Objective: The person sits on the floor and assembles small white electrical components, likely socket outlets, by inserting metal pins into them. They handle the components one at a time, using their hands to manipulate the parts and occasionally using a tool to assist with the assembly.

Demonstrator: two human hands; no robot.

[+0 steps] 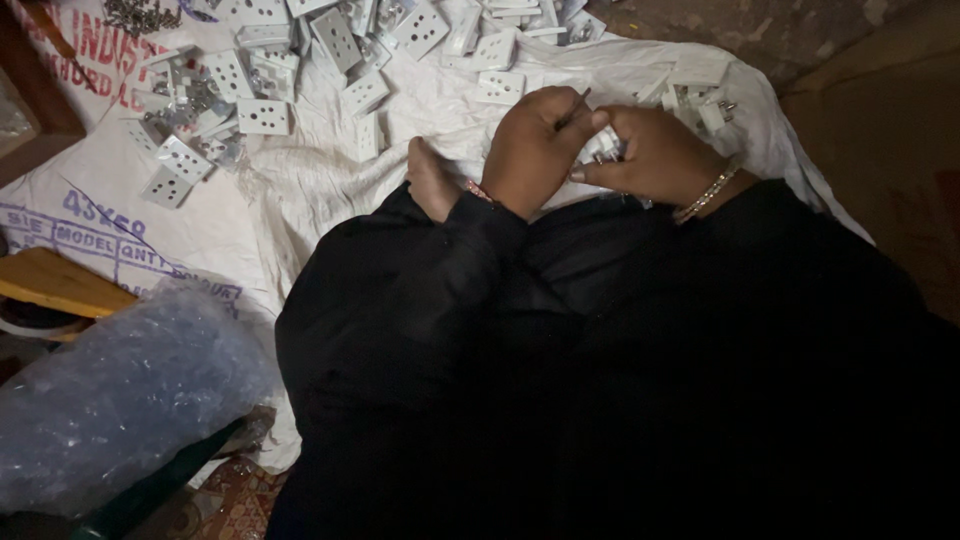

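Far left: clear plastic bag (120,400) lying low by my knee, wooden board (55,282) just above it. Both sit on the white printed sack (90,190) spread over the floor.

Upper left: pile of white socket plates (262,70) scattered on the white cloth (320,180), each plate with several round pin holes. Some face up, some tilted on edge. Small metal bits (140,15) heaped near the top-left corner, too small to make out in detail.

Centre: my bare foot (432,180) pokes out from the black garment, resting on the cloth, just beside my left wrist.

My left hand (535,145) is curled shut around a thin dark tool (573,108), the tip sticking up past my knuckles. Can't tell what kind of tool.

My right hand (655,155) is touching the left, fingers closed on a small white socket part (606,145) held between both hands, above my lap. Mostly hidden by fingers. Beaded bracelet (705,193) on my right wrist.

Right: a few more white parts (700,100) on the cloth just behind my right hand. Bare brown floor (880,120) beyond the cloth edge.
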